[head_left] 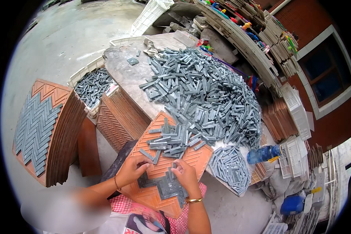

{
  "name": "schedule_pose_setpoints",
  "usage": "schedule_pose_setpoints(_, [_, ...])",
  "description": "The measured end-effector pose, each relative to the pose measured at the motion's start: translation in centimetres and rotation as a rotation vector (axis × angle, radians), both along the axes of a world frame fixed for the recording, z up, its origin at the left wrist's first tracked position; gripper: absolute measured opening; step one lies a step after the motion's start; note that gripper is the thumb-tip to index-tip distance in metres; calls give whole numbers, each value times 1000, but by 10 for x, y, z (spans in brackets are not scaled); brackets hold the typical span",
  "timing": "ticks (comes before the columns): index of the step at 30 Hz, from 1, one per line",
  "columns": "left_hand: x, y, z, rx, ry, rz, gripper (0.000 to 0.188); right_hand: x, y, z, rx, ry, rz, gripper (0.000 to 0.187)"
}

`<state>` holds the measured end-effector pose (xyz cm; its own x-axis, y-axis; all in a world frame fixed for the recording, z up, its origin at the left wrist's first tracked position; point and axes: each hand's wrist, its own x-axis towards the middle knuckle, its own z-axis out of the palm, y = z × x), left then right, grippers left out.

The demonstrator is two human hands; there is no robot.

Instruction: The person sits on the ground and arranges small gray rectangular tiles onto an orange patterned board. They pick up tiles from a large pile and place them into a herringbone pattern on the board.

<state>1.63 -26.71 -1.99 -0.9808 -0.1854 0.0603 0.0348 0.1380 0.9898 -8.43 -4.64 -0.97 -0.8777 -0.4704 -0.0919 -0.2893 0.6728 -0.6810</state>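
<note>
A terracotta-coloured herringbone mould tray (152, 140) leans on my lap, with its grooves slanting across it. Grey stone strips (169, 187) fill part of the lower grooves in a zigzag. More loose strips (169, 142) are heaped on its upper part. My left hand (133, 170) is over the tray's left side, thumb and fingers curled together close to a slanted loose strip; whatever they hold is hidden. My right hand (186, 176) is above the laid strips, its thumb and fingertips pinched at a small grey strip (173, 167).
A big pile of grey strips (206, 93) covers the table (123, 70) ahead. On the left are a stack of trays topped by a filled one (37, 128) and a white crate (73, 80) of strips. A blue water bottle (261, 154) lies at the table's right edge.
</note>
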Motion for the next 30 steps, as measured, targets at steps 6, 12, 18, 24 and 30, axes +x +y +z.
schedule_pose_setpoints(6, [5, -4, 0, -24, -1, 8, 16, 0, -6, 3, 63, 96, 85, 34])
schedule_pose_setpoints(12, [6, -8, -7, 8, -7, 19, 17, -5, 3, 0, 28, 147, 199, 35])
schedule_pose_setpoints(18, [8, -9, -13, -72, 22, 56, 15, -4, -4, 5, 60, 77, 135, 36])
schedule_pose_setpoints(24, [2, -8, -10, -396, 267, 4, 24, -10, -1, 10, 119, 5, 201, 35])
schedule_pose_setpoints(30, [-43, 1, -5, -1027, 233, -91, 76, -14, -22, 22, 111, 273, 154, 40])
